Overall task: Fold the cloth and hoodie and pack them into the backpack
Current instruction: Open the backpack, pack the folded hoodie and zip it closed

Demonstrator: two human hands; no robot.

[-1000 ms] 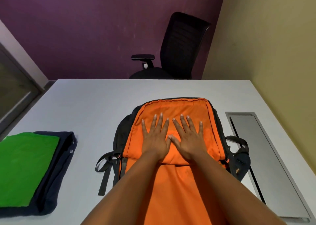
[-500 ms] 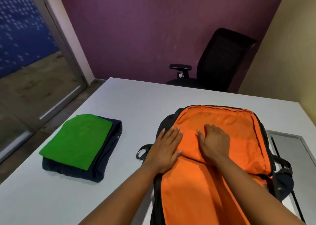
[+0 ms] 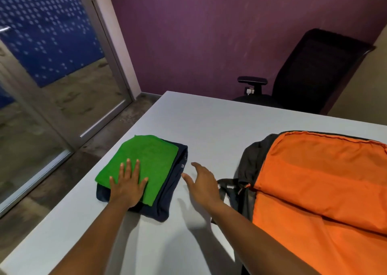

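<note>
On the white counter (image 3: 209, 124), my left hand (image 3: 127, 185) lies flat on the soft folded green cloth (image 3: 144, 159) over the navy hoodie (image 3: 169, 189); my right hand (image 3: 202, 182) hovers open beside it, so I'd scoop underneath.

The green cloth (image 3: 144, 164) is showing a nubby, matt terry weave, lying on the hoodie (image 3: 167, 193) of smooth dark knit. Right of the hoodie, the backpack (image 3: 314, 182) is showing smooth orange lining with a faint sheen.
</note>
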